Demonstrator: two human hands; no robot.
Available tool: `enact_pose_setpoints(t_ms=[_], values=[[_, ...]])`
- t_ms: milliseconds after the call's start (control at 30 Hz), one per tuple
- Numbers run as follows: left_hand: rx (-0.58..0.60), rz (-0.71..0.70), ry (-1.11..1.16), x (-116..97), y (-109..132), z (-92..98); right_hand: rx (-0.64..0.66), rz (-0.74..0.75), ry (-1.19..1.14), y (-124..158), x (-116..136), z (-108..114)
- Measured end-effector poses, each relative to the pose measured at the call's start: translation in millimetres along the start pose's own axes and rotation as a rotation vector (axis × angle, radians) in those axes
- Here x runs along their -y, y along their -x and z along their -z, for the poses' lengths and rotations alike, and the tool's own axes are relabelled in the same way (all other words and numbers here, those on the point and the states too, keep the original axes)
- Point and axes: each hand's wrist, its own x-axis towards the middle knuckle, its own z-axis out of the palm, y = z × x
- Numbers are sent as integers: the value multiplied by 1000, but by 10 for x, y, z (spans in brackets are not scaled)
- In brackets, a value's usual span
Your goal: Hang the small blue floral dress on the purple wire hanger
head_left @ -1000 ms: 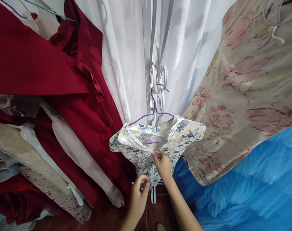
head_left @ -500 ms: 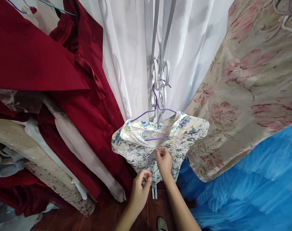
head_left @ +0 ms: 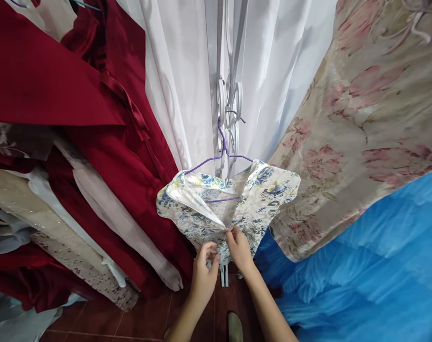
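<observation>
From the head camera, looking down: a small floral garment (head_left: 262,199) is hanging on a purple wire hanger (head_left: 221,156), and the hanger's hook is catching on the white scrolled metal grille (head_left: 230,95) between the folds of a white curtain (head_left: 180,85). So the hanging part looks done. The front, I would judge, is only partly closed. The collar and upper edges are lying open, showing the pale lining and the hanger's bar, and they are meeting only lower down, where the hands are working.

The right hand (head_left: 240,247) is pinching the two front edges together between thumb and forefinger, its other fingers folded in. The left hand (head_left: 204,270) is just below and beside it, fingers bunched and the tips nipping the cloth under that pinch. Whether there is a button or clasp I cannot tell.

The garment is thin printed cloth, cream with blue and yellow flowers, its short sleeves flaring out to a soft, wavy edge. To the left, heavy red satin garments (head_left: 59,80) are hanging in smooth folds over pale, speckled pieces. To the right, a stiff beige fabric with pink blooms (head_left: 361,118) is draping over ruffled blue tulle (head_left: 361,266). Below, dark red floor tiles (head_left: 137,323) are showing, and the toe of a shoe (head_left: 235,327) is at the bottom edge.
</observation>
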Motion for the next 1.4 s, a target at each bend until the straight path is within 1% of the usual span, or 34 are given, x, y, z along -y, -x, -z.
enact_pose_setpoints(t_ms=[133, 233, 300, 367, 433, 533, 633, 700, 767, 833, 900, 933, 1000, 1067, 1167, 1200, 1267, 1333, 1400], values=[[-39, -109, -12, -101, -101, -284, 101, 59, 0, 304, 24, 308], [-82, -138, -21, -180, -109, -466, 124, 88, 18, 403, 56, 483], [-91, -149, -27, -226, -90, -538, 133, 85, 19, 429, 67, 557], [-78, -161, -12, -267, -67, -566, 137, 71, -2, 446, 67, 596], [-72, -163, 9, -303, -45, -557, 150, 50, -41, 465, 59, 600], [-62, -148, 16, -329, -21, -501, 157, 38, -77, 499, 47, 549], [-48, -135, 11, -306, -12, -419, 144, 46, -100, 519, 54, 471], [-35, -133, 6, -271, -18, -354, 180, 18, -198, 517, 69, 436], [-9, -139, -3, -236, -36, -280, 271, -68, -357, 505, 87, 422], [18, -150, -11, -212, -60, -201, 372, -194, -504, 488, 105, 421], [43, -164, -19, -201, -84, -126, 411, -299, -604, 461, 137, 418], [59, -175, -25, -198, -93, -92, 398, -330, -647, 437, 170, 415], [92, -209, -42, -192, -108, -37, 345, -344, -742, 353, 296, 417], [130, -247, -69, -186, -121, 0, 294, -292, -841, 205, 531, 453], [185, -287, -103, -187, -155, 30, 201, -115, -944, -104, 1055, 597], [205, -294, -113, -190, -170, 37, 152, -48, -974, -208, 1244, 658], [254, -294, -138, -190, -197, 51, 98, 73, -1005, -381, 1581, 766], [329, -271, -171, -173, -218, 75, 47, 157, -1018, -478, 1803, 825], [402, -227, -198, -162, -249, 123, 14, 200, -992, -496, 1886, 824]])
